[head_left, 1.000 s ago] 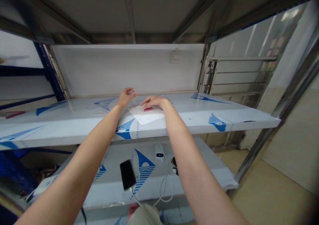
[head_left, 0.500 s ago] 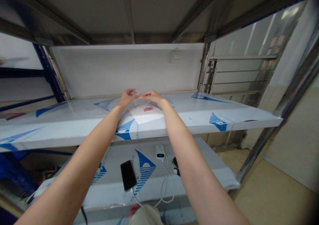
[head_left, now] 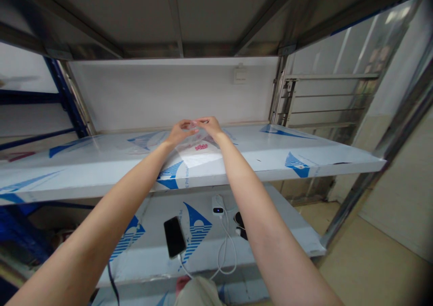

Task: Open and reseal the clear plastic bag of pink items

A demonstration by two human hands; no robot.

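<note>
Right hand (head_left: 210, 126), low over pink beads (head_left: 201, 147) a second ago, now up meeting left hand (head_left: 181, 132)! Left pinching small clear piece (head_left: 193, 126); right's grip, can't tell. Beads tiny, clustered on white sheet (head_left: 196, 161) atop film-covered shelf (head_left: 257, 155).

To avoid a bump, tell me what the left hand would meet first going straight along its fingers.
Probably the right hand, whose fingertips face the left hand across a small clear item; depth is unclear, so they may already touch.
</note>
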